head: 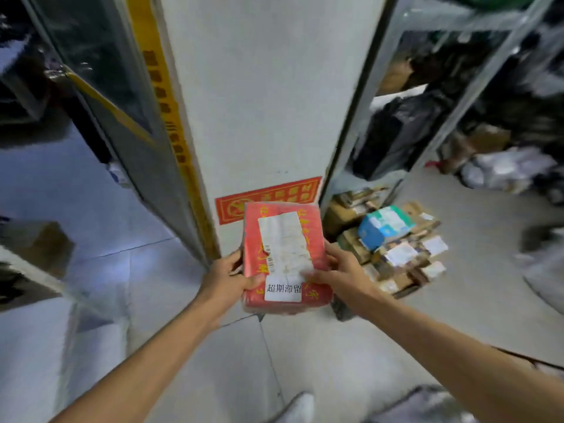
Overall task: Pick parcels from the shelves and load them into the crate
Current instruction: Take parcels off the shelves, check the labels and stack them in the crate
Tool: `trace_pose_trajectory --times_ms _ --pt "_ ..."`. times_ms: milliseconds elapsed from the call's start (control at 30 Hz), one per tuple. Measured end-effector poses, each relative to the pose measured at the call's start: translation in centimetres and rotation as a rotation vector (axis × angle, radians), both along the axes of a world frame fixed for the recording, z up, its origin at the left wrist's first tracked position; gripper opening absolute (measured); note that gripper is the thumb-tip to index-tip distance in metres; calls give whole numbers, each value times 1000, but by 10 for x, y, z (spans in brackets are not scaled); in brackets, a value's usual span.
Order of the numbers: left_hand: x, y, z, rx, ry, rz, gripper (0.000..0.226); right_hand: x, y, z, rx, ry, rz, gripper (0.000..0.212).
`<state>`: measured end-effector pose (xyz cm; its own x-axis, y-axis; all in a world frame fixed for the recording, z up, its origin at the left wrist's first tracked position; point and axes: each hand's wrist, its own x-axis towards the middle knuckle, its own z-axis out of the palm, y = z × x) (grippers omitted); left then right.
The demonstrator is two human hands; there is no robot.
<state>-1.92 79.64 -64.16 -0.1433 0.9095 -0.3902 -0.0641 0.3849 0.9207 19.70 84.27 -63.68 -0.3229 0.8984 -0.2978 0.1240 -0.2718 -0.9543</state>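
- Left hand (227, 277), reaching from seven o'clock, fingers gripping the nine o'clock edge of the flat red plastic-wrapped parcel (283, 257).
- Right hand (341, 273), from five o'clock, grips its three o'clock edge.
- Parcel aloft above the floor (213, 361).

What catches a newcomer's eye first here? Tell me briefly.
The red parcel with white labels, gripped at centre by the left hand and the right hand. Behind it stands a white pillar bearing a red sticker; low at right lies a pile of small parcels.

Grey floor (476, 227): parcel pile (393, 248) beside shelving (451, 96).
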Motion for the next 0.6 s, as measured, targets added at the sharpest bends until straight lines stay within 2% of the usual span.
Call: trace_pose_trajectory --times_ms 167,267,600 --pt "110 60 -20 -46 -18 -267 52 113 3 -11 -41 -59 -272 63" --pt "170 86 -30 -69 -33 -402 48 169 4 -13 -64 -62 -396 56" --pt "310 189 -33 -89 16 -717 44 281 36 -16 -141 -26 -739 64"
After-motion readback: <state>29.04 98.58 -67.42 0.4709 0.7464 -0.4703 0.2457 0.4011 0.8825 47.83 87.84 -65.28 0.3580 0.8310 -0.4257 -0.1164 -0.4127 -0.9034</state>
